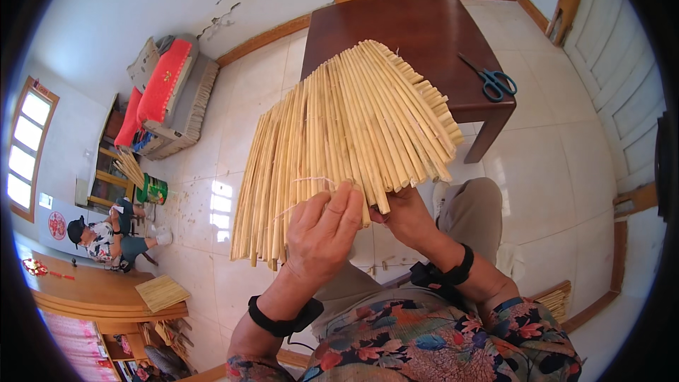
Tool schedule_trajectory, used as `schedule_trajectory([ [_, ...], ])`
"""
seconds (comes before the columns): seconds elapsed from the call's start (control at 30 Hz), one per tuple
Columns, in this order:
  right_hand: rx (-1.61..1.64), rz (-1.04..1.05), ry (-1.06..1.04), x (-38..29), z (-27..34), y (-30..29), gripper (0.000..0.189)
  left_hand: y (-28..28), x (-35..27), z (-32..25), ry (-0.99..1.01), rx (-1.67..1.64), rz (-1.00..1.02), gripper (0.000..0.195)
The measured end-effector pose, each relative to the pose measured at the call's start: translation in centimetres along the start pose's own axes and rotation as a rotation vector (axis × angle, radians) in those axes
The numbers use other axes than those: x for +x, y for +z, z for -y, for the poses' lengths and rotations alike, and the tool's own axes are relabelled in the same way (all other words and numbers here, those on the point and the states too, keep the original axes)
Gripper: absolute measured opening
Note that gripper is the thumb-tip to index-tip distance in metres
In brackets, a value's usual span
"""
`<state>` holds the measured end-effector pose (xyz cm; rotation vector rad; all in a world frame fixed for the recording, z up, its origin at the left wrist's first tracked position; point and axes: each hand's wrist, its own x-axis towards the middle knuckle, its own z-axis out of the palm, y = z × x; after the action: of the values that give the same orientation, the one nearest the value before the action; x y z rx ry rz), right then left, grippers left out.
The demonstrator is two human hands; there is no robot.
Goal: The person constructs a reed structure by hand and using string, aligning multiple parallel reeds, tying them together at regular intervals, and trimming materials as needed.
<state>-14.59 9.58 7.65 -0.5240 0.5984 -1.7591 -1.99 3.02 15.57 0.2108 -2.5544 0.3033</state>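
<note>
A mat of yellow plant stalks (pixel 318 132), probably reeds, hangs in front of me, bound side by side with thread. Its right part folds over, so a second layer of stalk ends shows there. My left hand (pixel 323 233) grips the near edge, fingertips pressed on the stalk ends. A pale pink cord (pixel 313 179) runs across the stalks just above those fingers. My right hand (pixel 411 217) holds the same edge from below, farther right; its fingertips are partly hidden under the stalks. The mat's far part overlaps a dark red wooden table (pixel 392 21) in view.
Teal-handled scissors (pixel 497 85) lie on the table's right corner. At left, a seated person (pixel 106 239) is near a green bucket (pixel 153 190) of stalks. A smaller stalk mat (pixel 162 293) rests on a wooden cabinet (pixel 95 286). Stalk scraps (pixel 387 263) litter the tiled floor.
</note>
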Motion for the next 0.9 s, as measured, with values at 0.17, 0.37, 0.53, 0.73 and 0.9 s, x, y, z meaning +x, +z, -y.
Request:
schedule_trajectory([
  [0.17,-0.048,-0.061,0.02,0.0,0.0,0.4,0.012,-0.1,0.1,0.3,0.008,0.0,-0.01,0.036],
  [0.37,-0.493,-0.04,-0.226,0.1,-0.1,-0.3,0.016,0.3,-0.4,0.1,-0.015,0.02,-0.032,0.035],
  [0.53,-0.023,-0.086,0.093,0.1,0.0,-1.0,0.032,0.3,-0.2,0.0,-0.006,0.016,-0.021,0.035],
  [0.73,-0.879,-0.053,-0.067,0.0,0.5,-0.7,0.037,0.5,-0.6,0.2,-0.021,-0.016,-0.018,0.035],
  [0.9,-0.224,0.187,-0.016,0.8,0.2,-4.0,0.029,1.2,-0.9,0.7,-0.011,-0.043,-0.033,0.036],
])
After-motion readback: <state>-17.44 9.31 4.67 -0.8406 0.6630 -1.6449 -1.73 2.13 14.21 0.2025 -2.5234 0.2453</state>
